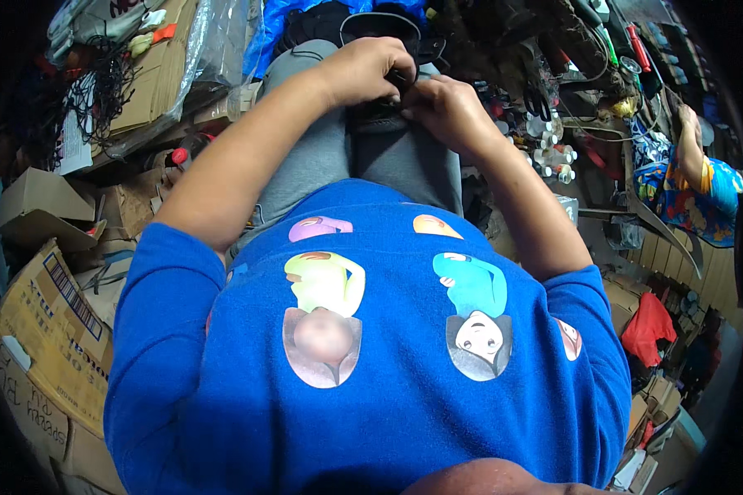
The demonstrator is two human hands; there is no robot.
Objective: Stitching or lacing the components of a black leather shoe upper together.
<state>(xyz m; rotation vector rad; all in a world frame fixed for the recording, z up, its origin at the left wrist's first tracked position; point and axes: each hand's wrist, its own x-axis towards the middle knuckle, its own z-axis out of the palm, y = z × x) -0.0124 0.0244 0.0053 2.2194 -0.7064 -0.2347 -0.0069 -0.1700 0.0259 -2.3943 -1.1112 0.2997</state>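
Observation:
On my lap, between my knees, lies a black item [380,27] with a rounded, pale-edged rim, and its kind is hard to make out. My left hand [373,70] is closed at its near side, with the thumb and fingers pinched on a small dark part. Close beside it, my right hand [452,106] is closed too, its fingertips pressed together against the same dark area. The fingertips nearly meet, and what lies between them is mostly hidden. Grey trousers [309,157] show under both forearms.
Cardboard boxes [45,206] and flattened cardboard [153,91] crowd the left. Small bottles [557,153] stand at the right, with a red-handled tool [638,48] farther up. Another person's arm [688,140] shows at the far right, near a red cloth [650,330].

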